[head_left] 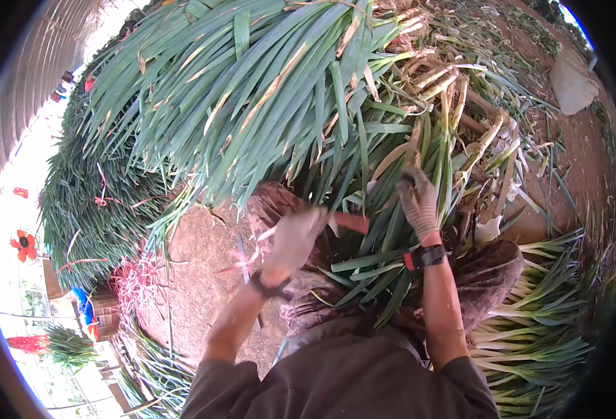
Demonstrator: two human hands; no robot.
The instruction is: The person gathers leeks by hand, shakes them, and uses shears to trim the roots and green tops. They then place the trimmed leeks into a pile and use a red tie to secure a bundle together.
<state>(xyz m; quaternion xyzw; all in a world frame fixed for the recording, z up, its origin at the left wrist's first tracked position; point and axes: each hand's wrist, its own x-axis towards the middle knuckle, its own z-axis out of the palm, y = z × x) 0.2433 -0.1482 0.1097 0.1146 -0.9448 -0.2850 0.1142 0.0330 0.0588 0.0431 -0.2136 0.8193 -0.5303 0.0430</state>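
My left hand (297,237), in a pale glove, is smeared by motion over my lap. A flat reddish-brown strip (350,223) sticks out just past its fingers; I cannot tell whether the hand holds it. My right hand (418,199), also gloved, has its fingers curled round leek stalks (414,150) in front of me. Long green leaves (391,262) hang below that hand and across my lap. Ahead lies a large heap of leeks (252,105), its leaves pointing left and its pale, dirty root ends (439,84) to the right.
Cleaned leeks with white stems (510,325) lie in rows by my right leg. Dark green bundles (105,202) are stacked at the left, near a tangle of pink ties (140,279). Leaf scraps litter the brown ground (587,167). A pale piece (573,80) lies far right.
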